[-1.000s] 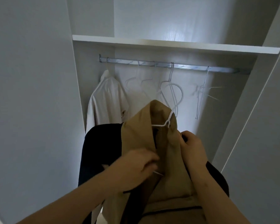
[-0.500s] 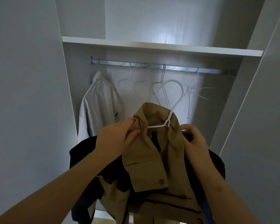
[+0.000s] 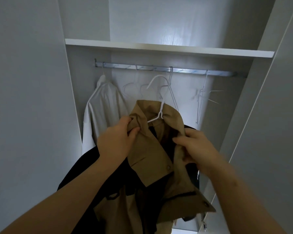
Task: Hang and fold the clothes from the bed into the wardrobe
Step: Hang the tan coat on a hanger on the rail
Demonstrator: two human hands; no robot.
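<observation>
The wardrobe's rail (image 3: 118, 65) runs far above. Left hand (image 3: 115, 142) and right hand (image 3: 198, 146) each pinch the jacket (image 3: 150, 154), seemingly settling it on its hanger (image 3: 160, 115) (hook free). Next, probably: hook it over the rail.

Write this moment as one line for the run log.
stage: hanging | left hand: grips tan jacket collar | right hand: grips jacket front | white hanger: inside jacket, hook below rail, not hooked

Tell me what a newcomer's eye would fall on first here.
A tan jacket on a white hanger fills the centre, the left hand and right hand gripping it near the collar. Behind, a metal rail under the shelf carries a white garment at left and empty hangers.
</observation>
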